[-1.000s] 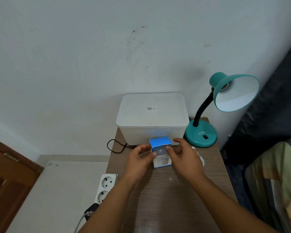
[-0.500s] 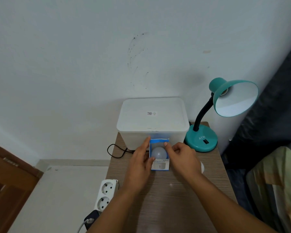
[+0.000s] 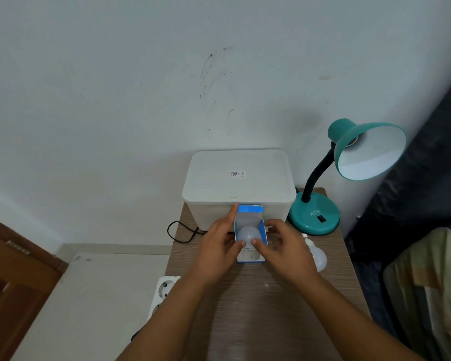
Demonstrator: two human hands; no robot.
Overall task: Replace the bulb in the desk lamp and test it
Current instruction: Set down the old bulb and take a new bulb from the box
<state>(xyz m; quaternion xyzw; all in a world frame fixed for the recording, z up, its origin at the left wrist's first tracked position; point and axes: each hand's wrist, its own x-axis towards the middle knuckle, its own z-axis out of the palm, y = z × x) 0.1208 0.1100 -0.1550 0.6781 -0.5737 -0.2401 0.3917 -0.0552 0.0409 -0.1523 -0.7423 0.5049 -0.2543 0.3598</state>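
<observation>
On the wooden table [image 3: 258, 308], left hand [image 3: 219, 246] grips the open blue bulb box [image 3: 249, 230]; right hand [image 3: 284, 246] pinches the new bulb [image 3: 248, 234] seated inside. Old bulb [image 3: 317, 256] lies just right. Behind: white container [image 3: 238, 178], teal desk lamp [image 3: 349, 157], socket bare.

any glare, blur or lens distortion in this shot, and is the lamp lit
Head view: light is soft and even, with no hard glare; the desk lamp looks unlit, its shade merely pale inside. Wide-angle distortion bends the wall and table edges outward. The right hand is slightly motion-blurred at the bulb box; the left hand is sharper.
</observation>
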